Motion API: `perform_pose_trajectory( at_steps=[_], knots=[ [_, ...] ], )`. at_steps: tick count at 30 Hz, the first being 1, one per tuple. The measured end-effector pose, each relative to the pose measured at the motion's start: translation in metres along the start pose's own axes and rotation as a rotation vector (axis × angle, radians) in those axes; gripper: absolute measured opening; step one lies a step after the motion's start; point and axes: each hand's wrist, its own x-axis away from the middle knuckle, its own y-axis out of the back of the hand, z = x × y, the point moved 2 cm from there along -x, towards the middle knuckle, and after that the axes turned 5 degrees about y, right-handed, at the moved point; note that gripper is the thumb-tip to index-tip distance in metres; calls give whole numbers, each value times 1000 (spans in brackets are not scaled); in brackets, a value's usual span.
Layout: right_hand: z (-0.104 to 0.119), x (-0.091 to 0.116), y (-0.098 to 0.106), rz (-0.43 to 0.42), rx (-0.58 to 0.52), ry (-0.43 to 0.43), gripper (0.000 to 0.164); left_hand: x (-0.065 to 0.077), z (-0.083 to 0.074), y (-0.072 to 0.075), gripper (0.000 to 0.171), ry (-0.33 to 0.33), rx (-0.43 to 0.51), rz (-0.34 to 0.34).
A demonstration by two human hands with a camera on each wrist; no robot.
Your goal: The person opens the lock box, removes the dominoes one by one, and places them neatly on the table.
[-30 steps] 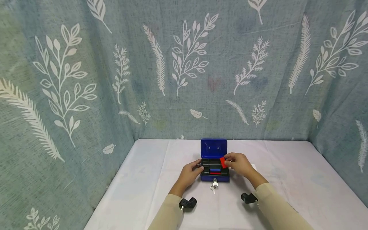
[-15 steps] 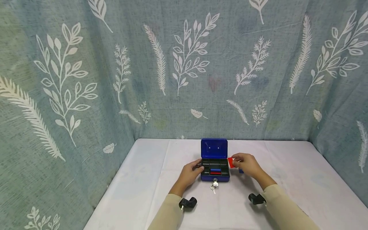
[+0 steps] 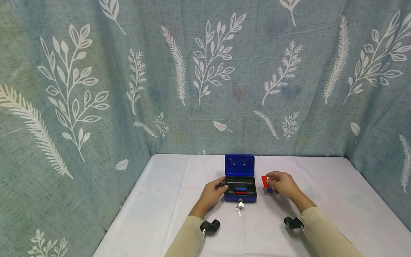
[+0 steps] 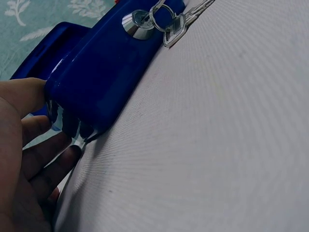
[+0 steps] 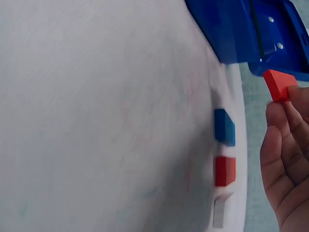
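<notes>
A dark blue cash box (image 3: 240, 199) stands on the table with its lid (image 3: 239, 165) raised, showing a black compartment tray. Lying in the tray's front middle compartment are a blue block (image 3: 240, 189) and a red block (image 3: 240, 192). My left hand (image 3: 212, 193) holds the box's left side, thumb over the rim and fingers against the side wall. To the right of the box, my right hand (image 3: 284, 184) pinches another flat red block (image 5: 279, 86) between thumb and fingertips, above the table.
A key ring with keys (image 4: 176, 29) hangs from the lock (image 4: 138, 23) on the box's front. Below my right hand, a blue block (image 5: 224, 127), a red block (image 5: 225, 171) and a white block (image 5: 219, 213) stand in a row. A patterned curtain (image 3: 192, 125) hangs behind the table.
My right hand has moved right with the red block, from over the tray's right side to beside the box, uncovering the blue block on the table. My left hand has stayed put.
</notes>
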Motion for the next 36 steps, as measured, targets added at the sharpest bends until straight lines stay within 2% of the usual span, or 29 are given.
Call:
perform_pose_trajectory(
  at_steps=[8, 24, 36],
  knots=[
    [-10, 5, 7, -8, 10, -54, 32, 0, -2, 2, 48, -12, 9, 4],
    [-25, 19, 21, -5, -43, -78, 33, 2, -3, 1, 47, -8, 13, 7],
    [-36, 27, 34, -23, 30, -71, 33, 1, -3, 0, 48, -2, 14, 7]
  ],
)
